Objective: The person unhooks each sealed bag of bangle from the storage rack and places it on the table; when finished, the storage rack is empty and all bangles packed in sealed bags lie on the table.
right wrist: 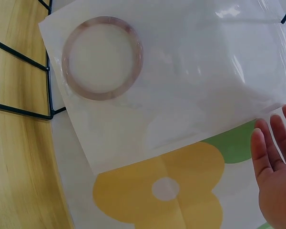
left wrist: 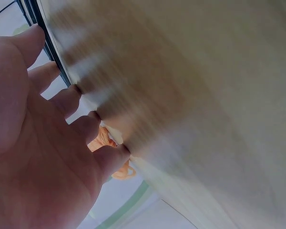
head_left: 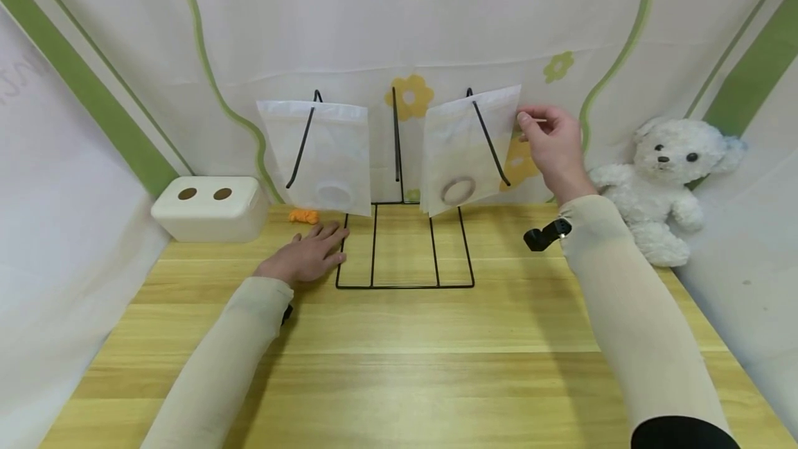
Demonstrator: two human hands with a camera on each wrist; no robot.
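Note:
A black wire rack [head_left: 405, 287] stands on the wooden table with clear zip bags hanging from its arms. On its right arm, a bag [head_left: 472, 151] holds a pinkish ring-shaped bangle [right wrist: 102, 58]. My right hand [head_left: 553, 147] is at this bag's upper right edge, fingertips at the plastic; in the right wrist view the fingers look loosely extended beside the edge. The left bag [head_left: 318, 158] shows a pale round shape inside. My left hand [head_left: 307, 253] lies with spread fingers at the left side of the rack's base, fingertips against the wire.
Behind the left hand lies a small orange item [head_left: 303, 216]. A white box [head_left: 210, 208] with two round holes stands at the back left. At the right sits a white teddy bear [head_left: 661, 186]. A patterned curtain [head_left: 474, 19] hangs behind the rack.

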